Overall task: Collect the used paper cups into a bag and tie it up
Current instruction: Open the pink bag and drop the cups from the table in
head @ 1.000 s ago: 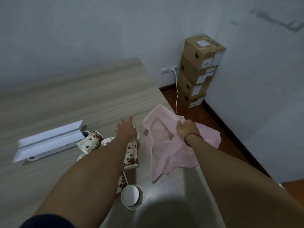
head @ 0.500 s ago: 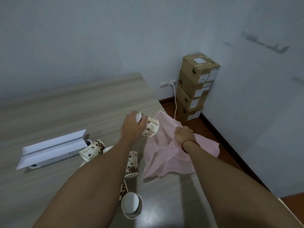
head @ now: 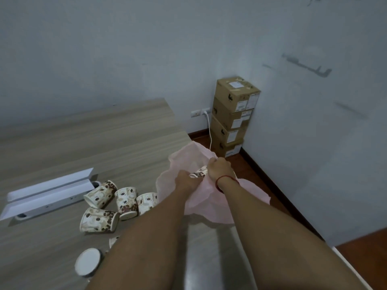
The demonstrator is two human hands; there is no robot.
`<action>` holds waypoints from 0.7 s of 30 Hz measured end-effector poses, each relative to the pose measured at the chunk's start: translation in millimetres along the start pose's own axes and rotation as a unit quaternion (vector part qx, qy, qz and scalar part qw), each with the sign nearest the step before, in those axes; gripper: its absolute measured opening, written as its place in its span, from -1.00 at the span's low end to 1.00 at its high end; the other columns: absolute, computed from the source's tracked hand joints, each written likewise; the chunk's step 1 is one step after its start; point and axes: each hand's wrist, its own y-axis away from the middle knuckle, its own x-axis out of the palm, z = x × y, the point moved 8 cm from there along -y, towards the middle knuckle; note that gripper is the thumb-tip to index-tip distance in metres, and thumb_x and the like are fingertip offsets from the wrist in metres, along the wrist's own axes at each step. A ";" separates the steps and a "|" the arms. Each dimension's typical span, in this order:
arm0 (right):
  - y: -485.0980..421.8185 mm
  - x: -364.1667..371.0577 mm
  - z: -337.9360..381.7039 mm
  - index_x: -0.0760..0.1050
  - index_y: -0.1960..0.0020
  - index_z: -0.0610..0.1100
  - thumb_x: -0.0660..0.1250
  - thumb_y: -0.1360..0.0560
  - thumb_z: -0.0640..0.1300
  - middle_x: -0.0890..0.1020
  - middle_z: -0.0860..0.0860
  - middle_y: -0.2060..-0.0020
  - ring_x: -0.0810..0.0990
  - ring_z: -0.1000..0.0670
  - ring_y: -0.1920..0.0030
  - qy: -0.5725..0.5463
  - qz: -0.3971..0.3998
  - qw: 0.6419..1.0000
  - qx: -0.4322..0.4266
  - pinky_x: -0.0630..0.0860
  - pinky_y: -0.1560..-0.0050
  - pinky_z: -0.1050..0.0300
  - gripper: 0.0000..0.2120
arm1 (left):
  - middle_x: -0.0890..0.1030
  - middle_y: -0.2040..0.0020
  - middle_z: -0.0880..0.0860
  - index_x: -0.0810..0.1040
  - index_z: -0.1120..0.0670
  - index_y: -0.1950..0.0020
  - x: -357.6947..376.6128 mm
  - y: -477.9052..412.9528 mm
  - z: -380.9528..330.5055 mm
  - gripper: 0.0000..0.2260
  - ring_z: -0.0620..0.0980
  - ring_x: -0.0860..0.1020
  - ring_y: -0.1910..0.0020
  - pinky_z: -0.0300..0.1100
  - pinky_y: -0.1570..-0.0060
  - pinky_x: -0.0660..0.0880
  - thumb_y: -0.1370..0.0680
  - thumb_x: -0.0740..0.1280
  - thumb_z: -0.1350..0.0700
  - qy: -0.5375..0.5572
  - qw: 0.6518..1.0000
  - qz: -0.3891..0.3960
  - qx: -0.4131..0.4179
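A thin pink plastic bag [head: 211, 204] hangs at the right edge of the wooden table [head: 94, 143]. My right hand [head: 219, 168] grips the bag's rim and holds the mouth up. My left hand [head: 185, 182] holds a brown-patterned paper cup [head: 198, 173] inside the bag's mouth; only part of the cup shows between my hands. Several more paper cups lie tipped on the table to the left, among them one at the far left [head: 100, 194], one in the middle [head: 125, 203] and one nearer me [head: 98, 219]. Another cup [head: 88, 264] lies with its white opening toward me.
A white open box [head: 48, 194] lies on the table left of the cups. Stacked cardboard boxes [head: 232, 118] stand in the room's corner by a wall socket with a white cable [head: 209, 130]. Red-brown floor runs along the table's right edge.
My left hand picked a cup from the table, carried it right and lowered it into the bag's mouth. The camera view tilted, so more cups show on the table.
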 end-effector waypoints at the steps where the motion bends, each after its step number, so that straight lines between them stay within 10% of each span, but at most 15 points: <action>1: 0.8 -1.3 -1.1 0.48 -0.26 -0.26 -0.03 -0.60 -0.03 0.55 -0.25 -0.22 0.53 -0.24 -0.20 0.000 0.000 1.000 -0.003 0.45 -0.19 -0.04 -0.53 | 0.54 -0.22 0.13 0.44 0.11 -0.20 2.5 0.7 4.2 -0.53 0.14 0.53 -0.18 -0.08 -0.18 0.47 -0.42 0.46 -0.11 0.006 1.000 -0.005 -0.017; 7: 3.7 -1.9 -7.4 0.48 -0.25 -0.26 -0.03 -0.61 -0.03 0.55 -0.23 -0.18 0.54 -0.21 -0.16 -0.013 0.034 0.999 -0.015 0.47 -0.19 -0.05 -0.54 | 0.63 -0.08 0.10 0.59 0.03 0.00 33.8 17.3 2.1 -0.83 0.11 0.60 -0.04 0.08 -0.21 0.52 -0.54 0.32 -0.04 -0.043 0.971 0.227 -0.057; 15: 9.8 3.5 2.7 0.47 -0.27 -0.24 -0.03 -0.61 0.00 0.56 -0.21 -0.18 0.55 -0.20 -0.15 0.005 0.036 0.999 -0.024 0.48 -0.22 -0.09 -0.54 | 0.66 -0.04 0.29 0.64 0.32 -0.02 -62.9 -7.9 -1.0 -0.74 0.21 0.64 -0.08 -0.04 -0.02 0.57 -0.53 0.27 0.16 -0.121 0.991 -0.023 0.043; 21: 20.3 34.9 -2.6 0.49 -0.23 -0.23 0.03 -0.59 0.01 0.58 -0.17 -0.09 0.57 -0.19 -0.14 0.029 0.065 0.997 -0.024 0.49 -0.22 -0.10 -0.57 | 0.57 -0.22 0.18 0.55 0.20 -0.20 -101.0 -11.4 37.5 -0.70 0.19 0.58 -0.18 -0.04 -0.14 0.54 -0.49 0.31 0.17 -0.208 0.976 -0.072 0.005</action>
